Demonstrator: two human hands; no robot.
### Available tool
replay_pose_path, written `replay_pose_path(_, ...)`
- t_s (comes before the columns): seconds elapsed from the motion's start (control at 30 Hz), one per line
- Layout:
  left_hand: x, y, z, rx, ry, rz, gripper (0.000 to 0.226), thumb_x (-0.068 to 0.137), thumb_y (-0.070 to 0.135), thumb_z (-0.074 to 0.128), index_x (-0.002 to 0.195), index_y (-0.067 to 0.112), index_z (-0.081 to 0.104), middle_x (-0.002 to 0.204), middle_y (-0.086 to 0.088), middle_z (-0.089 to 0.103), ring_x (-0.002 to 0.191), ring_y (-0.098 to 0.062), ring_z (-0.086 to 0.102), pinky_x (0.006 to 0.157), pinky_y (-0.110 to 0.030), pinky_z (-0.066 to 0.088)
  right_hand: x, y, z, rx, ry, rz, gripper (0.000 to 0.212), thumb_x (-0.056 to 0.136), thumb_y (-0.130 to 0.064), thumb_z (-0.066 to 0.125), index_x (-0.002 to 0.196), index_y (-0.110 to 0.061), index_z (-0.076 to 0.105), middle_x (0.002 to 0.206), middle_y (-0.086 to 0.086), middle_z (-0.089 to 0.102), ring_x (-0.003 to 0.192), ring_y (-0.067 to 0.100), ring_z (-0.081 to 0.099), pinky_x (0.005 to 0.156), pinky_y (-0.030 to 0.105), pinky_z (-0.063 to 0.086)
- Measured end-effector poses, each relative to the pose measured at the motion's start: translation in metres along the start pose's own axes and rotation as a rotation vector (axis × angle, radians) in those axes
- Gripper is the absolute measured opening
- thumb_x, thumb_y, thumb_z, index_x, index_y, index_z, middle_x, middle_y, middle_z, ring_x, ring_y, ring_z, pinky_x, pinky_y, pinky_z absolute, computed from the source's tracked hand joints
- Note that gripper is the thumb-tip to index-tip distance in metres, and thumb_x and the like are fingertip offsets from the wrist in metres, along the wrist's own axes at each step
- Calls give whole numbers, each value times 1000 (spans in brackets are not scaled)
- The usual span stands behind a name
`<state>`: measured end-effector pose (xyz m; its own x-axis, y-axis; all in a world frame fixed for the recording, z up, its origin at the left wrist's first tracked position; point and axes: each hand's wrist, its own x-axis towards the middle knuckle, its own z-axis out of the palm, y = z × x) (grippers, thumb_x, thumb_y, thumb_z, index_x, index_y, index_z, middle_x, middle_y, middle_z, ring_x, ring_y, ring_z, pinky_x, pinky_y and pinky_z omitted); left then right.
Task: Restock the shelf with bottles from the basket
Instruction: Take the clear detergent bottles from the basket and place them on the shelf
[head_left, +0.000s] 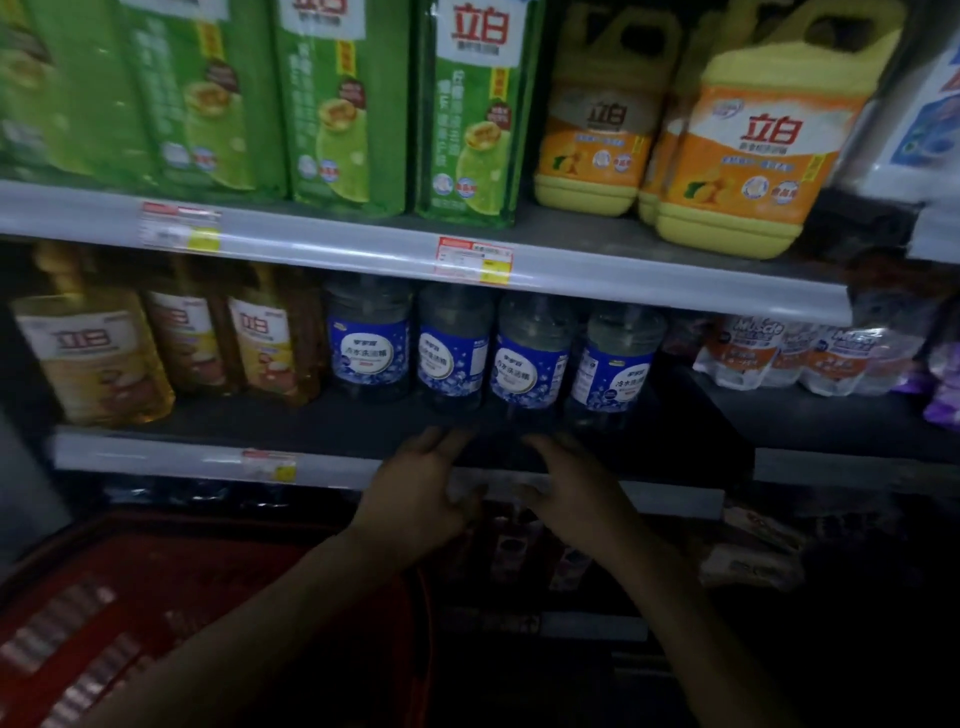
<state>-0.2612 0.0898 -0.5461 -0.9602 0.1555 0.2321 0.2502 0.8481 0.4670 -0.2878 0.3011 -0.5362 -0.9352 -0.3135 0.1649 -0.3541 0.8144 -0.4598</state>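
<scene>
Blue-labelled bottles (530, 358) stand just beyond left hand (415, 491) and right hand (569, 491) (fingers relaxed)

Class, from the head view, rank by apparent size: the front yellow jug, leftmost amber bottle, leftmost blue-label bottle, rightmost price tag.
1. front yellow jug
2. leftmost amber bottle
3. leftmost blue-label bottle, set further back, so 2 versus 3 is unsure
4. rightmost price tag
</scene>
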Motion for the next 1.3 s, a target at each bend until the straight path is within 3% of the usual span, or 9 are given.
replay_pose_path(0.1,-42,-32,-25,30,-10,-61,73,90,54,63,155,30,40,145,1,52,127,-24,56,93,-38,51,-16,-37,15,7,-49,-60,60,92,-37,70,146,-25,47,145,-3,46,128,18,51,102,37,48)
replay_pose_path(0.27,-103,-79,-62,132,-86,-59,85,77,60,47,157,32,41,156,3,46,134,-26,53,102,-43,52,-43,-81,44,7,-176,-177,51,95,-43,63,142,-31,48,140,-8,48,126,12,48,104,33,45)
replay_pose_path(0.37,-144,-126,-69,217,-93,-85,77,80,53,57,151,26,49,147,-6,56,119,-33,66,90,-44,59,-46,-94,67,2,-354,-200,41,96,-41,63,136,-34,55,129,-10,53,115,7,52,97,28,46)
replay_pose_path(0.47,-191,-164,-60,219,-154,-220,70,82,50,62,145,20,56,130,-13,64,94,-36,71,79,-41,59,-47,-98,93,-113,-470,-238,35,94,-40,64,128,-34,60,118,-7,59,107,13,59,92,34,51)
replay_pose_path(0.57,-226,-178,-46,168,-242,-263,71,83,56,49,141,17,58,118,-14,65,98,-39,69,80,-45,59,-53,-105,121,-326,-560,-313,37,93,-40,64,128,-29,62,117,-1,62,108,21,61,92,35,50)
replay_pose_path(0.77,-267,-188,-31,82,-272,-292,64,87,61,45,139,26,58,126,-5,65,108,-28,67,86,-38,57,-68,-133,176,-437,-780,-392,49,92,-48,62,137,-28,56,129,1,62,119,23,59,98,37,49)
replay_pose_path(1.0,-272,-190,-20,108,-303,-325,73,92,72,26,138,25,59,133,-5,62,113,-29,67,87,-44,58,-64,-136,228,-674,-978,-330,45,91,-51,62,120,-17,62,122,12,65,111,33,62,86,37,50)
replay_pose_path(1.2,-271,-188,-21,128,-321,-333,79,93,71,19,138,20,59,134,-9,61,112,-30,66,90,-49,57,-72,-136,265,-790,-1028,-428,77,87,-59,66,147,-20,38,134,13,56,120,34,55,94,39,44)
replay_pose_path(1.3,-271,-190,-20,124,-324,-339,66,100,65,29,142,21,57,138,-8,59,117,-29,64,93,-48,56,-65,-139,272,-743,-1103,-351,86,78,-67,71,146,-24,41,135,10,56,120,31,58,94,38,48)
